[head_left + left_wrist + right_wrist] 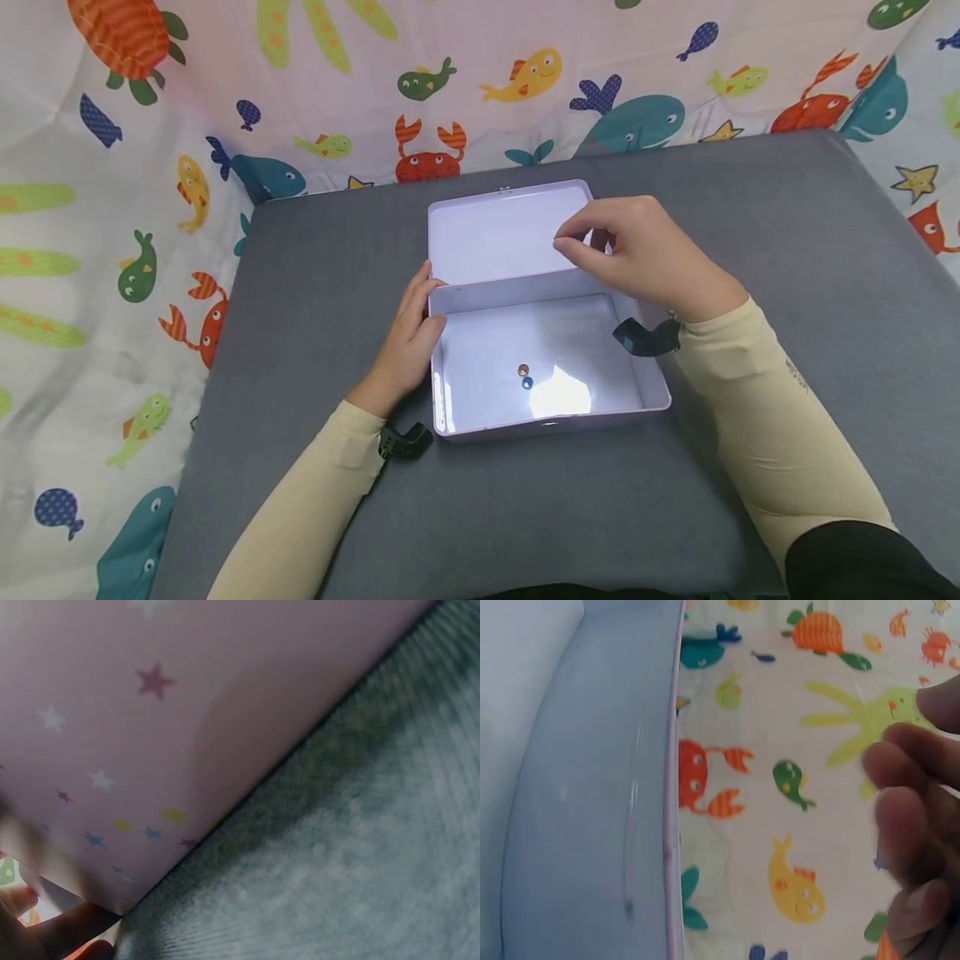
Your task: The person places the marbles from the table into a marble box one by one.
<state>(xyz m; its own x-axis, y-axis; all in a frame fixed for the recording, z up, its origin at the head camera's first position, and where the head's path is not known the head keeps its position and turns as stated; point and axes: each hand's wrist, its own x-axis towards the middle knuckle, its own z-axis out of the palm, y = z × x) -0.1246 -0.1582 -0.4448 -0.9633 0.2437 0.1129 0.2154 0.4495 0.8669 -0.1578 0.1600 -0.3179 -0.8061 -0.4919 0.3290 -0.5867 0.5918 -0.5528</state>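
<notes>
My left hand (pixel 408 342) rests against the left side of a pale lilac box (pixel 660 398), thumb at the rim and fingers at the hinge corner. The box stands with its lid (pixel 502 233) raised. On its floor lie an orange-brown round gem (pixel 522 369) and a blue one (pixel 527 383), almost side by side. My right hand (pixel 637 250) is raised over the lid's right part, thumb and forefinger tips brought close together. Its curled fingers (pixel 900 825) show in the right wrist view; I cannot tell whether something small sits between the tips.
A grey cloth covers the table (pixel 300 275). Behind and to the left hangs a white curtain (pixel 495 25) printed with sea animals. The box's outer side (pixel 225 697) carries small stars. Black wrist bands (pixel 405 442) sit over both sleeves.
</notes>
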